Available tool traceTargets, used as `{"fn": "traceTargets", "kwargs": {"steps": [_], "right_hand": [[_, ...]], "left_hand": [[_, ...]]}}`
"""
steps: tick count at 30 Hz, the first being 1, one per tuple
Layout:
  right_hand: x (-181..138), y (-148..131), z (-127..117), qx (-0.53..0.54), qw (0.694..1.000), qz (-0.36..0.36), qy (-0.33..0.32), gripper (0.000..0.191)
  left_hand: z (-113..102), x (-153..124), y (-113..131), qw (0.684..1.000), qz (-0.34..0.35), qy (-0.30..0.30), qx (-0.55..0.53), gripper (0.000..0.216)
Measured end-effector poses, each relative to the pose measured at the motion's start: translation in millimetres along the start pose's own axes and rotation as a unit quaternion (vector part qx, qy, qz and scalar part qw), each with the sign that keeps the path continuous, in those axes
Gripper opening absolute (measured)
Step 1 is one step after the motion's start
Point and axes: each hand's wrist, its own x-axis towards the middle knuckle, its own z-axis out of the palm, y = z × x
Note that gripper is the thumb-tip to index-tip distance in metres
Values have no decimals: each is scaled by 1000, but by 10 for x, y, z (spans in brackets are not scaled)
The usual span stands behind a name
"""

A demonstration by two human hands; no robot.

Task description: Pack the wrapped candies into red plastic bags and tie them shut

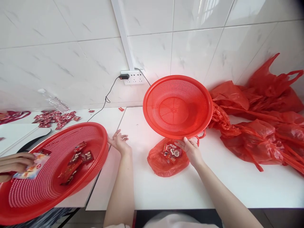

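Observation:
A red perforated plastic basket [177, 110] is tilted up, its inside facing me with nothing in it. My right hand [192, 151] grips its lower rim, thumb and fingers closed there. Just below lies a red plastic bag [158, 163] with several small wrapped snack packets [174, 152] in its opening. My left hand [120, 141] has its fingers spread, holding nothing, and reaches to the right rim of a second red basket [103, 136]. Whether it touches that rim I cannot tell for sure. Several dark red snack packets [74, 164] lie inside the second basket.
At the left, another person's hand [16, 164] holds a light-coloured packet [35, 166] over the second basket. Filled red bags [258, 139] crowd the right. Red packets [55, 118], a clear bottle [55, 102] and a cable [107, 98] from a wall socket [134, 77] lie behind.

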Motion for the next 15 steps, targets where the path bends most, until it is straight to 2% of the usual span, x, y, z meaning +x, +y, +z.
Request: {"fn": "traceTargets", "kwargs": {"steps": [4, 9, 15], "right_hand": [[-2, -3, -5, -8, 1000, 4, -7, 22], [-13, -49, 32, -7, 1000, 7, -18, 22], [-132, -305, 378, 24, 993, 63, -101, 23]], "left_hand": [[-1, -2, 45, 998, -11, 33, -58, 54], [2, -5, 78, 998, 11, 64, -26, 27], [99, -226, -3, 998, 65, 3, -18, 21]]}}
